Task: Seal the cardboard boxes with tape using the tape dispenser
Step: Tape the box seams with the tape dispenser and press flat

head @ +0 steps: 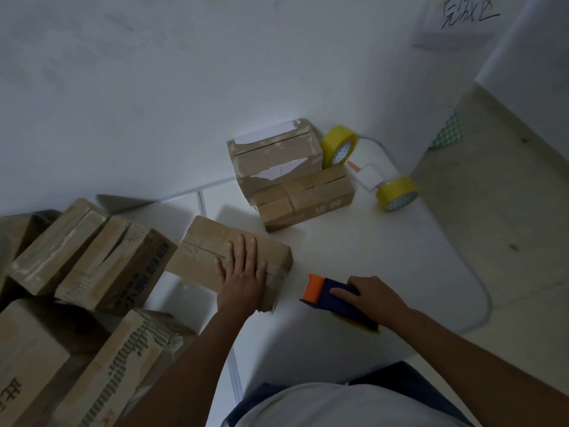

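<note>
A flat cardboard box [203, 251] lies on the white floor in front of me. My left hand [243, 272] rests flat on its right half, fingers straight and spread. To the right of the box, my right hand [369, 295] grips a blue tape dispenser [335, 298] with an orange front, held low over the floor and apart from the box. A yellow tape roll shows under the dispenser's rear.
Several cardboard boxes [101, 263] are piled at the left. Two stacked boxes [292, 177] stand by the wall ahead, with two yellow tape rolls [338, 146] [397, 194] beside them. A paper sign [468, 16] hangs on the wall at upper right.
</note>
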